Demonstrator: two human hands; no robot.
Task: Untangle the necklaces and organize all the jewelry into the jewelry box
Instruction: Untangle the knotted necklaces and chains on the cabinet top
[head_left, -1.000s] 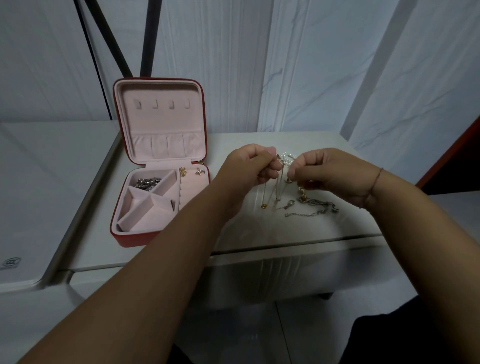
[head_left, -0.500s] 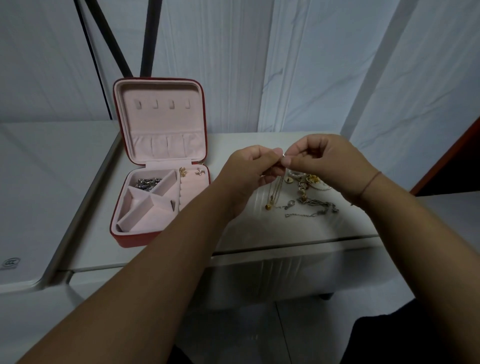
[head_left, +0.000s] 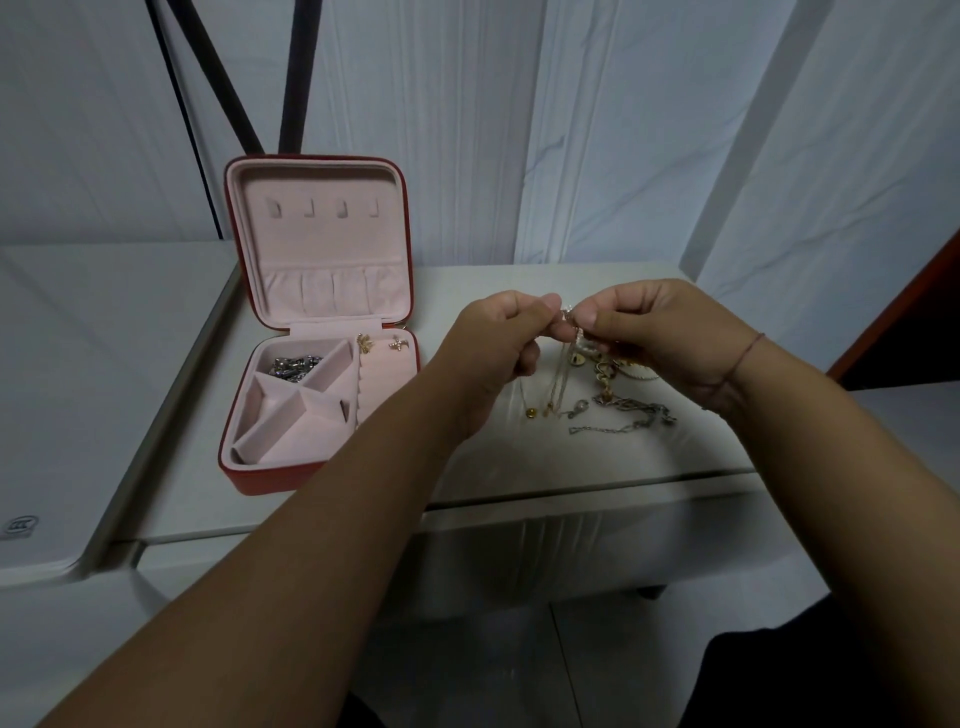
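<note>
A red jewelry box (head_left: 270, 478) with pink lining stands open at the left of the white table (head_left: 545, 467). One compartment holds a silver chain (head_left: 293, 366), and two small gold earrings (head_left: 382, 344) sit on its right panel. My left hand (head_left: 498, 348) and my right hand (head_left: 660, 332) meet above the table, both pinching thin gold necklaces (head_left: 558, 374) whose chains hang down to small pendants touching the surface. Under my right hand lies a tangle of gold pieces (head_left: 605, 366) and a silver chain bracelet (head_left: 631, 413).
A second white surface (head_left: 78, 389) adjoins on the left, with a gap between. Dark tripod legs (head_left: 234, 93) rise behind the box. White draped sheets form the backdrop. The table's front edge (head_left: 571, 493) runs just below the jewelry.
Both hands have stayed together pinching the necklaces. The sparkly piece held up between them a second ago has dropped out of sight, and the hanging chains have shifted slightly.
</note>
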